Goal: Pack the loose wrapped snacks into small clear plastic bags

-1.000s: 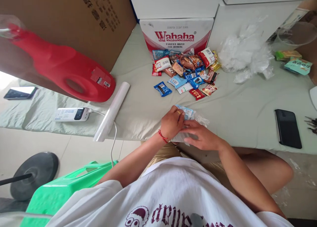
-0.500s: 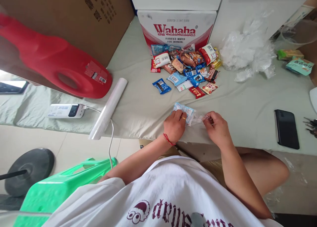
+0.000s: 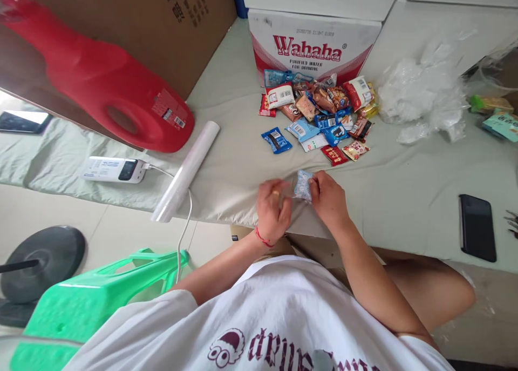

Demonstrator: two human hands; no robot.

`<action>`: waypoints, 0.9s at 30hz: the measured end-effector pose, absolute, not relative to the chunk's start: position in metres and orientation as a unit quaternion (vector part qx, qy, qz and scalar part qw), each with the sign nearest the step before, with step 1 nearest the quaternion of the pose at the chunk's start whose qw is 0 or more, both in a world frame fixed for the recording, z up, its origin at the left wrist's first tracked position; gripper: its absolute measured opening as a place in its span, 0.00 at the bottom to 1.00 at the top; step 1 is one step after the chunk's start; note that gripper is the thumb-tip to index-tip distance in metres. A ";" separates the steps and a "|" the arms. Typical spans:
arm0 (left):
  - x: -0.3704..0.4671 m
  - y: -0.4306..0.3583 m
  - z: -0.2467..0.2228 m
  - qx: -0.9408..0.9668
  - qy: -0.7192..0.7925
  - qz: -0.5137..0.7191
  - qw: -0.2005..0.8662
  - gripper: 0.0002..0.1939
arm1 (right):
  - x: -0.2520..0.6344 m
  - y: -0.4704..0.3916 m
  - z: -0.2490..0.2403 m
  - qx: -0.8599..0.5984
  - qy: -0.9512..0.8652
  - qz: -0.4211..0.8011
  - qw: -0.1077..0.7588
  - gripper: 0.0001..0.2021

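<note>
A small light-blue packet [image 3: 302,186] with clear film about it is held near the table's front edge. My right hand [image 3: 329,201] is closed on the packet's right side, thumb and fingers pinching it. Just to the left, my left hand [image 3: 273,211] is raised with its fingers curled and smeared by motion. Whether the left fingers grip any film cannot be made out. Beyond the hands lies a pile of small snack packets [image 3: 324,103], with a blue packet [image 3: 276,141] a little apart on the left.
A clear film roll [image 3: 186,171] lies left, beside a white power bank [image 3: 115,169] with its cable. A red jug [image 3: 121,90] stands behind them. Crumpled clear plastic [image 3: 423,93] lies right of the pile, before white boxes. A black phone [image 3: 477,228] rests at right.
My right hand has moved left from the stretched film onto the packet. My left hand has let go of the packet and shifted slightly left. The view has swung a little.
</note>
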State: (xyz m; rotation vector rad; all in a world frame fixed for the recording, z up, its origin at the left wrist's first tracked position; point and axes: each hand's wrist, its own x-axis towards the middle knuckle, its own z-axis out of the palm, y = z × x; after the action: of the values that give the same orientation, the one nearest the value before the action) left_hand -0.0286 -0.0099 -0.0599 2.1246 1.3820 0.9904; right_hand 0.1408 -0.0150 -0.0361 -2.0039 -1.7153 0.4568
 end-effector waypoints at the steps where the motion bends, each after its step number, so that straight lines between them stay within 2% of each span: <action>1: -0.026 -0.006 -0.061 0.744 0.541 0.339 0.196 0.15 | 0.139 -0.019 -0.038 -0.726 -0.624 0.164 0.237 0.11; 4: -0.009 0.000 -0.062 0.759 0.550 0.279 0.208 0.14 | 0.136 -0.029 -0.040 -0.721 -0.613 0.161 0.278 0.11; 7: 0.007 -0.008 -0.059 0.766 0.500 0.310 0.258 0.13 | 0.136 -0.043 -0.037 -0.729 -0.555 0.195 0.348 0.11; 10: 0.015 -0.022 -0.054 0.771 0.451 0.362 0.268 0.16 | 0.141 -0.063 -0.031 -0.714 -0.447 0.317 0.436 0.14; 13: 0.019 -0.033 -0.055 0.828 0.352 0.376 0.224 0.15 | 0.147 -0.082 -0.028 -0.644 -0.350 0.439 0.519 0.18; 16: 0.022 -0.035 -0.061 0.873 0.244 0.376 0.194 0.19 | 0.151 -0.093 -0.034 -0.594 -0.283 0.498 0.565 0.18; 18: 0.023 -0.033 -0.061 0.873 0.189 0.392 0.218 0.21 | 0.154 -0.097 -0.041 -0.577 -0.237 0.518 0.585 0.17; 21: 0.023 -0.025 -0.053 0.841 0.131 0.419 0.316 0.22 | 0.167 -0.100 -0.049 -0.560 -0.165 0.516 0.627 0.17; 23: 0.026 -0.014 -0.047 0.818 0.142 0.428 0.356 0.19 | 0.185 -0.102 -0.051 -0.559 -0.133 0.487 0.658 0.15; 27: 0.047 0.020 -0.050 0.814 0.292 0.393 0.312 0.09 | 0.266 -0.104 -0.043 -0.603 -0.119 0.333 0.716 0.16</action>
State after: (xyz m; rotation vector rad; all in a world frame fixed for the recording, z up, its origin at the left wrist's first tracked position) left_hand 0.0469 0.0196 -0.0501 2.1476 0.7692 1.0378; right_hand 0.2661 -0.1036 -0.0426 -1.3342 -0.2624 0.7365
